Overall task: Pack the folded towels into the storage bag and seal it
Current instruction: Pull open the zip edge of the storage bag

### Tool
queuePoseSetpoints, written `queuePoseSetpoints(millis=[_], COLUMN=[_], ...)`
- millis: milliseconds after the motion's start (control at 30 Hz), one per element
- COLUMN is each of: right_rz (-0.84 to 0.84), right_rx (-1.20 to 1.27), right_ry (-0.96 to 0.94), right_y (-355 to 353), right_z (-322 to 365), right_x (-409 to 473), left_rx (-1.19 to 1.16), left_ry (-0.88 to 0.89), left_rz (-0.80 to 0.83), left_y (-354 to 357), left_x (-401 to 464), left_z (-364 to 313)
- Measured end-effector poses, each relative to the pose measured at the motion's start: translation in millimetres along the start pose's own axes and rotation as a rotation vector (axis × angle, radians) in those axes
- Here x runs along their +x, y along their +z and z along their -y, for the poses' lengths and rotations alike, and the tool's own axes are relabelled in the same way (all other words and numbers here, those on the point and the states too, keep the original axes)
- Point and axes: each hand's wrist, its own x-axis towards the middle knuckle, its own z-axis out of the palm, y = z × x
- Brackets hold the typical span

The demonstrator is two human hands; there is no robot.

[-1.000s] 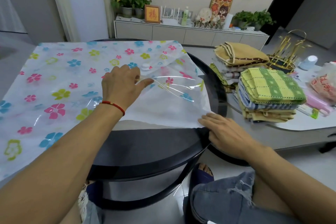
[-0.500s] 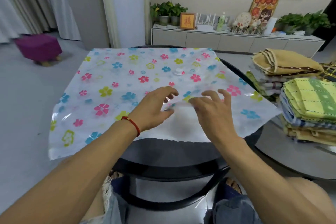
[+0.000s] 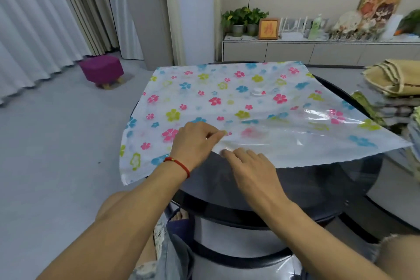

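- Nearest the camera, frayed denim shorts (image 3: pixel 167 254) cover the person's legs, and a foot in a dark slipper (image 3: pixel 179 219) shows under the table's near edge.
- The round black glass table (image 3: pixel 302 191) fills the middle ground; its glossy top reflects the room along the near rim.
- The right hand (image 3: pixel 252 171) lies palm down on the table's near part, fingers straight and close together, their tips pressing the lower layer of the bag's open edge flat.
- The left hand (image 3: pixel 196 143), with a red cord bracelet (image 3: pixel 179 164) on the wrist, has its fingers curled, thumb and fingertips pinching the top clear layer of that edge just beyond the right hand.
- The storage bag (image 3: pixel 227 102), white with pink, blue and yellow-green flowers, is spread flat over most of the tabletop; its left corners overhang the table's left edge, and its right near part is lifted into a glossy fold.
- A small white round valve (image 3: pixel 257 92) sits on the bag towards the table's far right.
- The stacked folded towels (image 3: pixel 395 79) stand at the table's right edge, outside the bag, blurred, with a tan one on top.
- On the pale grey floor (image 3: pixel 45 154) to the left stands a purple footstool (image 3: pixel 102 70).
- Behind it hang white and beige curtains (image 3: pixel 45 13), next to a tall white standing air conditioner (image 3: pixel 193 11).
- Along the far wall runs a low white cabinet (image 3: pixel 318 51) carrying potted plants (image 3: pixel 244 19), a framed picture (image 3: pixel 268 29) and small blurred objects.
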Motion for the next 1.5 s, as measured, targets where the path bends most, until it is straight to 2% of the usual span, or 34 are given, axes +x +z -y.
queuePoseSetpoints(millis=[100,167,267,400,467,533,600,667,733,833,900,1000,1067,1133,1200,1267,1367,1500], right_rz=[0.005,-0.076,-0.188,-0.051,0.040,0.077,0.022,-0.025,0.004,-0.039,-0.053,-0.055,0.029,0.129,0.067,0.005,0.086,0.005], right_rx=[0.038,0.019,0.015,0.115,0.183,0.212,0.242,0.322,0.373,0.451,0.489,0.471,0.448,0.418,0.425,0.442,0.387,0.398], right_ry=[0.028,0.049,0.036,-0.095,-0.077,0.004,0.055,0.076,0.074,0.125,0.132,0.062,0.082,0.106,0.133,0.127,0.092,0.106], right_y=[2,5,9,15,14,7,0,-3,-4,-3,-5,-5,0,0,-2,-5,-4,-3], right_z=[-4,-6,-9,-12,-13,-10,2,19,35,45,50,54,50,50,57,69,80,81], right_x=[-2,1,12,2,-4,0,14,29,42,48,47,30,11,-4,1,21,52,64], left_rx=[-0.101,-0.134,-0.039,0.079,0.065,-0.075,-0.195,-0.202,-0.204,0.086,0.259,0.308,0.212,-0.064,-0.343,-0.414,-0.295,0.201], left_ry=[-0.026,-0.025,-0.001,-0.042,-0.093,-0.163,-0.210,-0.204,-0.202,-0.194,-0.184,-0.197,-0.241,-0.340,-0.421,-0.426,-0.345,-0.195], left_rz=[-0.052,0.010,0.080,-0.088,-0.136,-0.034,0.085,0.133,0.172,0.203,0.167,0.081,0.022,0.059,0.184,0.248,0.261,0.289], left_y=[-9,-13,-11,-33,-54,-67,-69,-67,-65,-63,-64,-73,-83,-92,-94,-93,-89,-92], left_x=[9,11,10,34,53,65,65,56,42,15,3,8,20,29,31,28,18,-3], left_z=[6,7,1,-4,-5,-8,-11,-10,-5,8,16,28,34,39,39,40,42,49])
